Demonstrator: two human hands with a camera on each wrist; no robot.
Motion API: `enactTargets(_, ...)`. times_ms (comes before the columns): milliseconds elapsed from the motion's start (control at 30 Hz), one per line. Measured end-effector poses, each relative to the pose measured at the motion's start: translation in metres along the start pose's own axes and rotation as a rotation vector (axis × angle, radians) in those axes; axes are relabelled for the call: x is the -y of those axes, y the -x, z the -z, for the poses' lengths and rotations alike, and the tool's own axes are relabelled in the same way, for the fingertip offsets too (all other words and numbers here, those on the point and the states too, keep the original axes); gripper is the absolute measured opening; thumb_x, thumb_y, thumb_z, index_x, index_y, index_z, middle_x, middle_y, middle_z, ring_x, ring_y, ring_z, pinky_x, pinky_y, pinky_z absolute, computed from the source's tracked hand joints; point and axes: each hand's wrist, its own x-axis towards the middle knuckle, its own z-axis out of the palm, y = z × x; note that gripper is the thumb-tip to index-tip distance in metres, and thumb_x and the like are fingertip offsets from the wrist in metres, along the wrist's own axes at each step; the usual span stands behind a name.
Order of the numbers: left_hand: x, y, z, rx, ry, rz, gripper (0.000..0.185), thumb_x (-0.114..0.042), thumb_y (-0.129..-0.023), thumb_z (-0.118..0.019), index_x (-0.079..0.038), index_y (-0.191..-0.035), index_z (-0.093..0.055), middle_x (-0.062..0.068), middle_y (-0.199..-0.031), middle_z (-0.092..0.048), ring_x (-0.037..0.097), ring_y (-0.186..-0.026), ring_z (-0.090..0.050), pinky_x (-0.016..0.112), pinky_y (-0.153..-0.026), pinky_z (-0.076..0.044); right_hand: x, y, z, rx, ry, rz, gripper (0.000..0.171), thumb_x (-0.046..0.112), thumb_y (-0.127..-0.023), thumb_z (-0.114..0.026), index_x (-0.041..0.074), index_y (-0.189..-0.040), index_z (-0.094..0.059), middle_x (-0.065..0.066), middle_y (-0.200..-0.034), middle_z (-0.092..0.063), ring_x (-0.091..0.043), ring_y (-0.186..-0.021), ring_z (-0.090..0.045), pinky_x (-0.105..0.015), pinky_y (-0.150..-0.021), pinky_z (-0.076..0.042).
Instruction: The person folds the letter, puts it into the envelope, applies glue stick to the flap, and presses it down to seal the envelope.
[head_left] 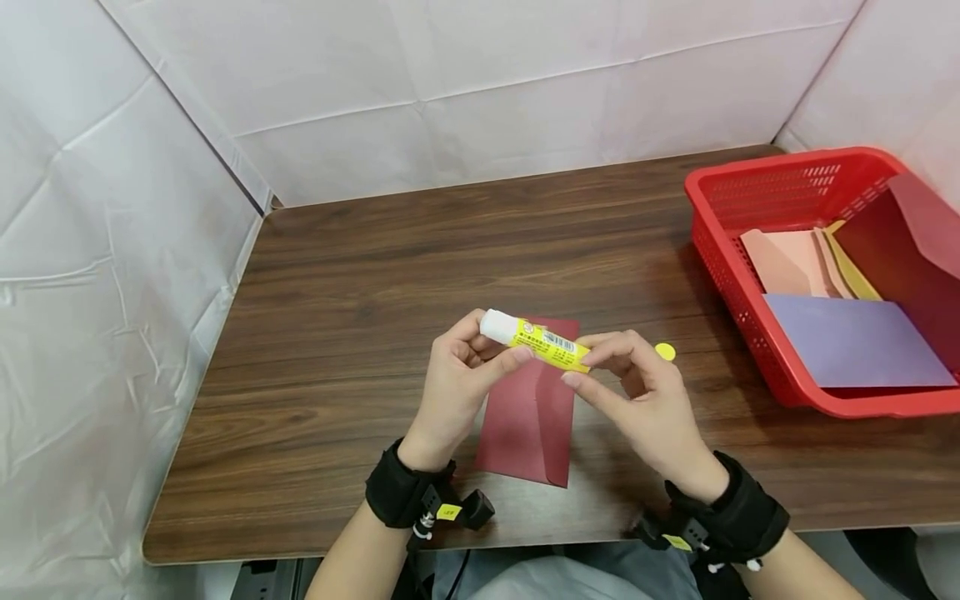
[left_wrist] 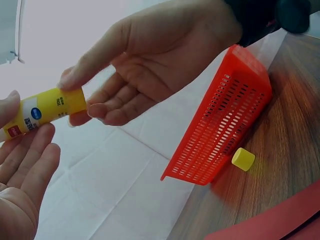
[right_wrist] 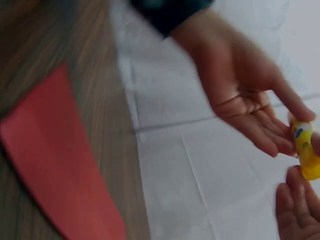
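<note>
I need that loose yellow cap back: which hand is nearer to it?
Right. The right hand sits just beside the yellow cap on the table; the left hand is farther, across the glue stick both hold.

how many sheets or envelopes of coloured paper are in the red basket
5 that show: a dark red envelope at the right, a purple sheet in front, a yellow sheet, and two pink ones behind. More may lie hidden beneath in the basket.

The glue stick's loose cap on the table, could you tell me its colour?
Yellow. The cap shows best in the left wrist view, beside the red basket.
</note>
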Motion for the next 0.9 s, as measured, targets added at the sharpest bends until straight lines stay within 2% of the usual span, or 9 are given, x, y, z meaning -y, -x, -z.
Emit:
enactTargets(167, 0.001, 0.002, 0.001, 0.025, -0.009, -0.009, 0.044, -0.027, -0.086, -0.083, 0.005, -0.107, -0.061, 0.001, -0.099, -0.074, 0.014, -0.094, -0.069, 0.025, -0.084, -0.057, 0.001, -0.005, 0.007, 0.193, -0.342, -0.272, 0.017, 0.004, -0.106, -0.047, 0.006, -0.123, -0.051, -0.007, -0.102, -0.067, -0.018, -0.09, -0.067, -0.029, -0.084, -0.057)
enactTargets(267, 0.001, 0.003, 0.001, 0.044, -0.027, -0.008, 0.049, -0.026, -0.087, -0.083, 0.01, -0.109, -0.058, 0.0, -0.1, -0.073, 0.014, -0.093, -0.068, 0.027, -0.086, -0.057, 0.0, -0.007, 0.008, 0.259, -0.53, -0.381, 0.017, 0.011, -0.11, -0.037, 0.008, -0.122, -0.05, -0.006, -0.101, -0.064, -0.015, -0.091, -0.066, -0.03, -0.087, -0.057)
enactTargets(333, 0.0, 0.003, 0.0, 0.048, -0.034, -0.009, 0.05, -0.025, -0.087, -0.082, 0.012, -0.11, -0.057, 0.0, -0.1, -0.073, 0.014, -0.093, -0.068, 0.028, -0.086, -0.058, -0.001, -0.006, 0.008, 0.244, -0.558, -0.394, 0.017, 0.009, -0.11, -0.039, 0.008, -0.121, -0.051, -0.005, -0.103, -0.064, -0.014, -0.091, -0.065, -0.029, -0.087, -0.056)
enactTargets(400, -0.001, 0.003, 0.0, 0.04, -0.037, -0.009, 0.048, -0.023, -0.088, -0.082, 0.011, -0.111, -0.058, 0.0, -0.1, -0.073, 0.014, -0.093, -0.068, 0.028, -0.085, -0.058, -0.003, -0.004, 0.005, 0.186, -0.499, -0.337, 0.016, 0.003, -0.106, -0.046, 0.007, -0.12, -0.053, -0.006, -0.106, -0.067, -0.015, -0.093, -0.066, -0.028, -0.086, -0.056)
enactTargets(500, -0.002, 0.002, -0.001, 0.022, -0.042, -0.003, 0.043, -0.022, -0.088, -0.081, 0.008, -0.111, -0.061, 0.001, -0.101, -0.074, 0.015, -0.094, -0.069, 0.027, -0.082, -0.058, -0.006, 0.0, 0.0, 0.069, -0.295, -0.141, 0.02, -0.003, -0.097, -0.063, 0.0, -0.116, -0.058, -0.006, -0.109, -0.068, -0.016, -0.094, -0.066, -0.024, -0.082, -0.056)
enactTargets(633, -0.002, 0.0, -0.003, 0.006, -0.026, 0.006, 0.04, -0.023, -0.088, -0.081, 0.005, -0.111, -0.063, 0.002, -0.101, -0.075, 0.016, -0.096, -0.07, 0.027, -0.083, -0.057, -0.01, 0.002, -0.007, -0.07, 0.032, 0.216, 0.032, 0.013, -0.089, -0.078, -0.009, -0.105, -0.061, -0.012, -0.108, -0.069, -0.016, -0.097, -0.067, -0.019, -0.08, -0.056)
enactTargets(700, -0.002, -0.001, -0.004, 0.004, -0.009, 0.008, 0.043, -0.026, -0.088, -0.081, 0.005, -0.111, -0.063, 0.002, -0.101, -0.074, 0.016, -0.097, -0.07, 0.027, -0.085, -0.057, -0.011, 0.002, -0.01, -0.103, 0.127, 0.323, 0.04, 0.023, -0.09, -0.078, -0.011, -0.102, -0.061, -0.017, -0.107, -0.068, -0.016, -0.1, -0.067, -0.02, -0.084, -0.055)
enactTargets(800, -0.002, -0.002, -0.004, -0.001, 0.0, 0.01, 0.047, -0.03, -0.087, -0.082, 0.006, -0.111, -0.062, 0.002, -0.101, -0.074, 0.015, -0.096, -0.07, 0.027, -0.086, -0.057, -0.009, 0.001, -0.009, -0.091, 0.122, 0.265, 0.04, 0.017, -0.088, -0.08, -0.01, -0.107, -0.058, -0.015, -0.108, -0.066, -0.017, -0.1, -0.066, -0.021, -0.086, -0.055)
enactTargets(900, -0.003, -0.002, -0.004, -0.01, -0.007, 0.01, 0.05, -0.032, -0.086, -0.083, 0.006, -0.111, -0.062, 0.002, -0.101, -0.074, 0.015, -0.096, -0.069, 0.027, -0.085, -0.057, -0.005, 0.002, -0.005, -0.016, -0.006, 0.023, 0.029, 0.003, -0.094, -0.071, -0.004, -0.118, -0.056, -0.008, -0.111, -0.068, -0.016, -0.099, -0.066, -0.021, -0.085, -0.054)
